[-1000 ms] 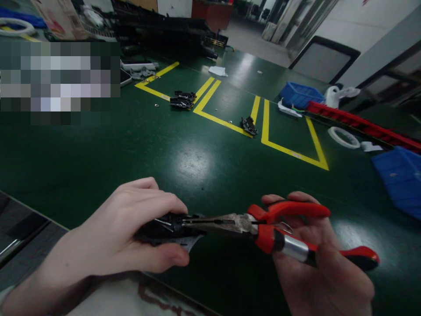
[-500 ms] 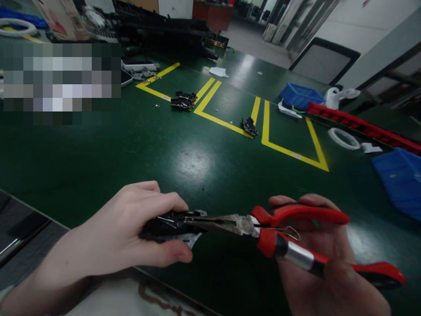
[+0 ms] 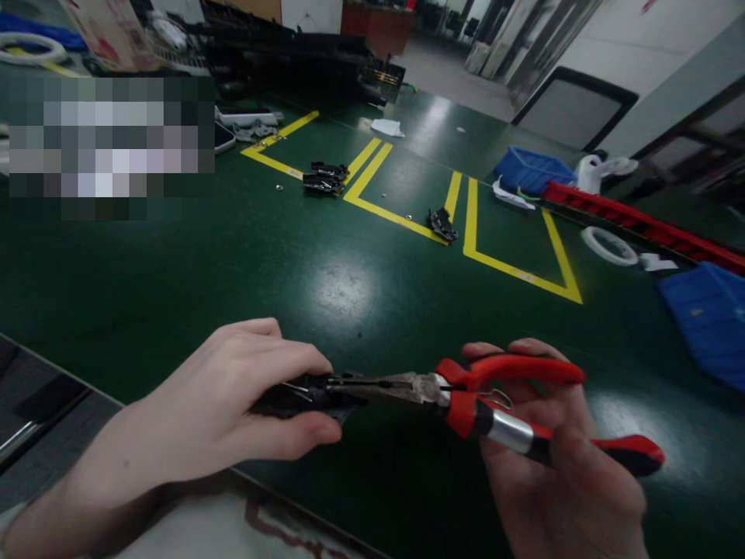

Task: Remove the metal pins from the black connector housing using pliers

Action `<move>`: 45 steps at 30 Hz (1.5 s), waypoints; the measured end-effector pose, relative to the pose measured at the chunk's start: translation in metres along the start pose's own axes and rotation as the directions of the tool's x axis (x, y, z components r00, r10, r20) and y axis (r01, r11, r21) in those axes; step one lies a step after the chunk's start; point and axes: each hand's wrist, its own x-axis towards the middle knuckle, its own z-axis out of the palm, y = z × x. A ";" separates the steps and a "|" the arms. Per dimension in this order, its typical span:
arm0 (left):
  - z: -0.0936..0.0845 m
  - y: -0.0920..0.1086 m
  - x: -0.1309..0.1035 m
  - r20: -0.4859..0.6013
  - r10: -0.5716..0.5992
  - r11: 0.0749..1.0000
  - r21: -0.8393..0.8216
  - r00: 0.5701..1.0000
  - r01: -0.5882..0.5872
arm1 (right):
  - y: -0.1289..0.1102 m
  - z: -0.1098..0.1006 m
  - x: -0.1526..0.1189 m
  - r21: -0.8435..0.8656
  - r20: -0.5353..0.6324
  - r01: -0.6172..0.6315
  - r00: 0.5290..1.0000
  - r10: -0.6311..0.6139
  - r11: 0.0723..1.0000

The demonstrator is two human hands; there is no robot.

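Note:
Near the front edge of the green table, my left hand (image 3: 250, 396) is closed around a small black mechanical part (image 3: 308, 397), thumb on the near side and fingers over the far side. Red-handled needle-nose pliers (image 3: 431, 388) rest in my right hand (image 3: 559, 450), whose fingers and thumb hold the two handles. The tips of the pliers meet the top of the black part; whether they pinch a piece of it I cannot tell. Between the handles a wire spring (image 3: 497, 400) shows. My left fingers and palm hide much of the part.
Similar black parts (image 3: 323, 180) and another one (image 3: 442, 223) lie by yellow tape outlines (image 3: 524, 276). Blue bins (image 3: 532, 171), a red rail (image 3: 646, 221) and a white ring (image 3: 609, 245) are at the right. A long black assembly (image 3: 279, 54) lies at the back.
My right hand has moved a little left with the pliers, and their handles have come slightly closer together. The black part has tilted slightly in my left hand.

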 end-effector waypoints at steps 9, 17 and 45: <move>-0.002 0.002 0.003 0.049 -0.021 0.998 -0.049 0.999 0.024 | 0.005 -0.007 0.001 0.001 -0.006 -0.045 0.999 0.045 0.999; 0.001 -0.001 0.000 0.012 -0.027 1.000 0.010 1.000 0.027 | 0.004 -0.004 0.002 -0.019 -0.030 -0.057 0.998 0.056 0.998; -0.004 0.000 0.001 -0.013 0.099 0.995 -0.029 0.995 -0.099 | -0.001 -0.001 0.003 0.063 -0.138 -0.219 0.964 0.226 0.974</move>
